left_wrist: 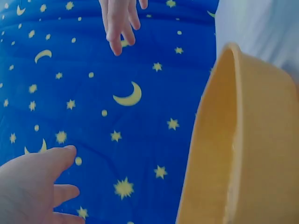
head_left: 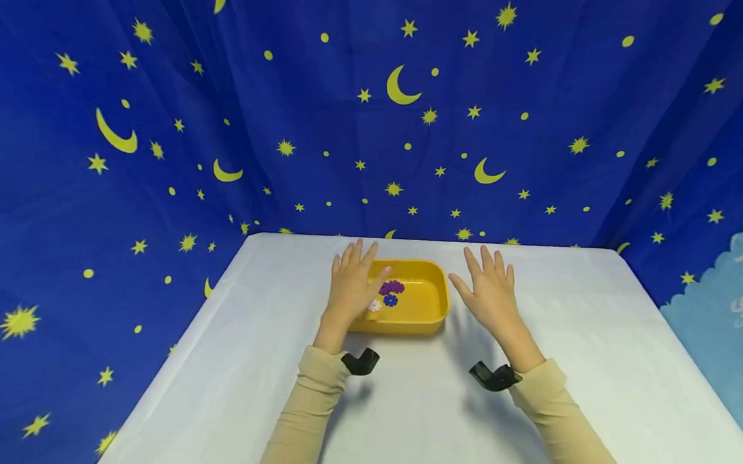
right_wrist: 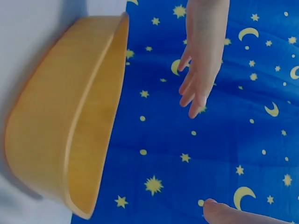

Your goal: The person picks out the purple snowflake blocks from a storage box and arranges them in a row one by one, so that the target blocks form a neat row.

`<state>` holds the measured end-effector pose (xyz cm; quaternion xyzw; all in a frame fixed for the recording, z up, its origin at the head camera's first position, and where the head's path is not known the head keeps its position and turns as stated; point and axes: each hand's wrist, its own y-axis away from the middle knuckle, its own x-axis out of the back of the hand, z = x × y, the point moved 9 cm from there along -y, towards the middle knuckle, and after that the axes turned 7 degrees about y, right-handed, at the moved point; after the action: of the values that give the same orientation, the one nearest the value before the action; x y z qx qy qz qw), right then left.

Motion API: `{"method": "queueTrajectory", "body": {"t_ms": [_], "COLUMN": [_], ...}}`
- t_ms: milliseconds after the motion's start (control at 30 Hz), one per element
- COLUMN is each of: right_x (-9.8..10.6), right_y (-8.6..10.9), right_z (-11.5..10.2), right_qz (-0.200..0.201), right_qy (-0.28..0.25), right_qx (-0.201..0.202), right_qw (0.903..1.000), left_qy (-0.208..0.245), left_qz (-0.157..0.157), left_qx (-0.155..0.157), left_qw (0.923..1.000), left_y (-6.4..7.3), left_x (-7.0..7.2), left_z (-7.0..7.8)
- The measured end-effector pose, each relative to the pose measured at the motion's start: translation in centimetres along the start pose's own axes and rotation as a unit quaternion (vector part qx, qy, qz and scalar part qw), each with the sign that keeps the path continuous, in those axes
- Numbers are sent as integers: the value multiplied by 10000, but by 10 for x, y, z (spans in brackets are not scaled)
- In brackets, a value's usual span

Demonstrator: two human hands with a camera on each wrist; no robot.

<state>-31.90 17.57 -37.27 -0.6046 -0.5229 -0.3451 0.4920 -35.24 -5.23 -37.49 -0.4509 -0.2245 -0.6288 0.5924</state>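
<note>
A yellow plastic tray (head_left: 426,323) stands on the white table, its side wall (left_wrist: 266,140) close up in the left wrist view. Inside lie purple flower-shaped pieces (head_left: 396,286), a blue one (head_left: 390,300) and a white one (head_left: 375,305). My left hand (head_left: 351,287) is held over the tray's left end, fingers spread, hiding that part of it. To the right of the tray my right hand (head_left: 492,295) hovers with fingers spread. Both hands hold nothing. In the right wrist view the left hand (right_wrist: 203,70) appears beyond the tray (right_wrist: 60,112).
The white table (head_left: 408,408) runs up to a blue curtain (head_left: 343,124) with yellow moons and stars at the back and sides. A light blue panel with white lettering (head_left: 731,315) hangs at the right. Black wrist mounts (head_left: 360,362) sit at both cuffs.
</note>
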Motion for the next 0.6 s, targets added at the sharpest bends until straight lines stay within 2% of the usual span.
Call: {"method": "queueTrajectory", "body": {"t_ms": [167, 267, 500, 600], "right_x": [-9, -17, -39, -51], "right_y": [-6, -10, -20, -26], "right_z": [-12, -22, -46, -53], "right_qz": [-23, -30, 109, 65], "right_qy": [-56, -83, -447, -648], "right_qx": [174, 306, 662, 748], "right_qw": [9998, 9995, 9967, 9951], "left_qy": [434, 592, 1084, 1261], "left_qz": [512, 791, 1317, 1338], "left_qx": [31, 75, 140, 251], "left_qw": [9977, 9951, 9853, 9826], "left_y": [7, 12, 30, 38], "left_x": [11, 12, 0, -12], "left_z": [-23, -39, -74, -87]}}
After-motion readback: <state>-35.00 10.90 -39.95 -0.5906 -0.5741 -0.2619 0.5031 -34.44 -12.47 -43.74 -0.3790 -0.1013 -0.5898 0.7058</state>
